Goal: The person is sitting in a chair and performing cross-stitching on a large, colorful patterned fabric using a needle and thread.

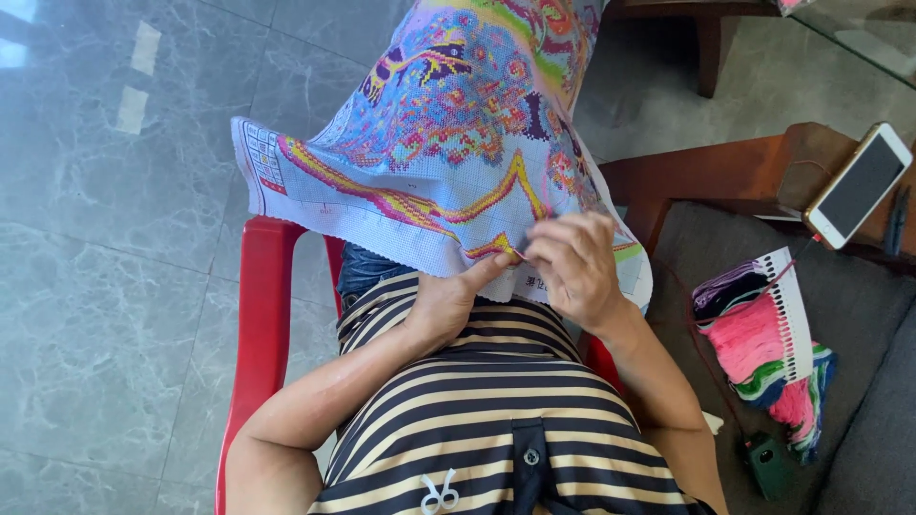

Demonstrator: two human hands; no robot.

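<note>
A large cross-stitch cloth (448,114) with a bright pattern of blue, pink, yellow and purple hangs over my lap. My left hand (448,300) grips the cloth's near edge from below, thumb pressed up against it. My right hand (572,262) rests on top of that edge with the fingers pinched together, seemingly on a thin needle or thread at the yellow stitching; the needle itself is too small to make out. A pink thread loops from the cloth near my right hand.
I sit on a red plastic chair (262,315) over a grey tiled floor. On my right, a thread organiser card (768,348) with pink, green and purple skeins lies on a dark cushion. A phone (859,186) rests on a wooden armrest. A small green object (768,463) lies below.
</note>
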